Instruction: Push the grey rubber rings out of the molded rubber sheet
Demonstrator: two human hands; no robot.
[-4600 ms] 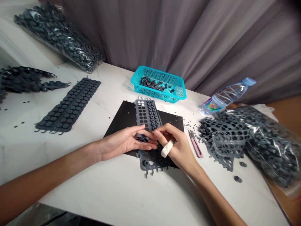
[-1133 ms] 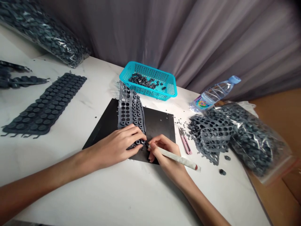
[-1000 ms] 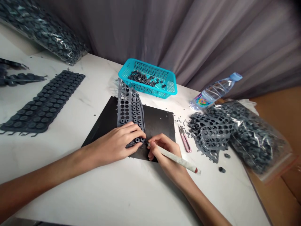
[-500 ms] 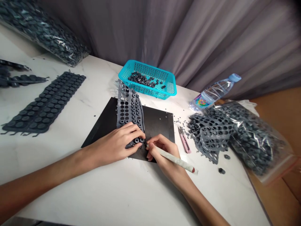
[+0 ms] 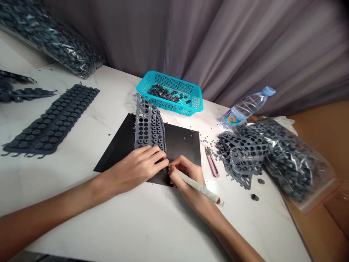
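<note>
A dark grey moulded rubber sheet (image 5: 149, 125) with rows of round holes and ring-shaped parts lies lengthwise on a black mat (image 5: 180, 142). My left hand (image 5: 141, 162) covers the sheet's near end, fingers curled down and closed on it. Close by on the right, my right hand (image 5: 188, 174) grips a pale pen-like tool (image 5: 200, 188) with a red band near its back end. The tool's tip points at the sheet's near end by my left fingertips; the fingers hide the exact contact.
Behind the mat stands a turquoise basket (image 5: 195, 107) with loose dark parts. Pink thread snips (image 5: 212, 162), punched-out sheets (image 5: 245, 156), a plastic bottle (image 5: 247, 107) and a bag of parts (image 5: 291, 167) lie right. Leftward are an uncut sheet (image 5: 53, 122) and another filled bag (image 5: 54, 40).
My left fingers have closed down over the near ring parts that showed before. The tool in my right hand has shifted slightly left, and the view has moved a little.
</note>
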